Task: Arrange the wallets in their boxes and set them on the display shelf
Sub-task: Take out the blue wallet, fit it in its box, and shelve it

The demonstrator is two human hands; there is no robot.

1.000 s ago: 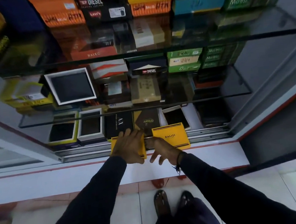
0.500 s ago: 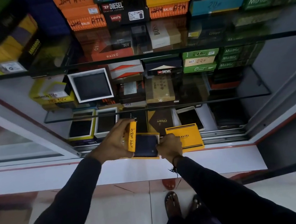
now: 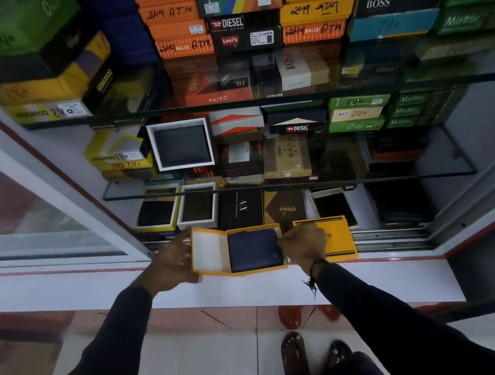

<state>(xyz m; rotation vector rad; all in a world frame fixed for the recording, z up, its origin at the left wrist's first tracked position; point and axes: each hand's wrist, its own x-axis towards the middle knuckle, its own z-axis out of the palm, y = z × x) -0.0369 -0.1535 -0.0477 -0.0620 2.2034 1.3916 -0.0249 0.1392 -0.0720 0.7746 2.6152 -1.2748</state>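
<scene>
A yellow wallet box (image 3: 210, 252) lies open in front of the bottom shelf, its white-lined lid folded out to the left. A dark blue wallet (image 3: 253, 249) sits in its tray. My left hand (image 3: 171, 265) holds the lid's left edge. My right hand (image 3: 305, 244) pinches the wallet's right edge at the tray's side. Just right of it a closed yellow BALISI box (image 3: 338, 238) lies on the cabinet's sliding-door track, partly hidden by my right hand.
Glass shelves (image 3: 302, 180) carry stacked wallet boxes, among them open white-framed boxes (image 3: 182, 144) and black ones (image 3: 241, 208). A sliding glass door frame (image 3: 51, 188) stands at the left. A white ledge (image 3: 222, 294) runs below the cabinet. My feet show on the tiled floor.
My left hand has swung the lid from closed, through upright, to flat open on the left, uncovering the wallet. My right hand moved onto the wallet's right edge. The camera came closer.
</scene>
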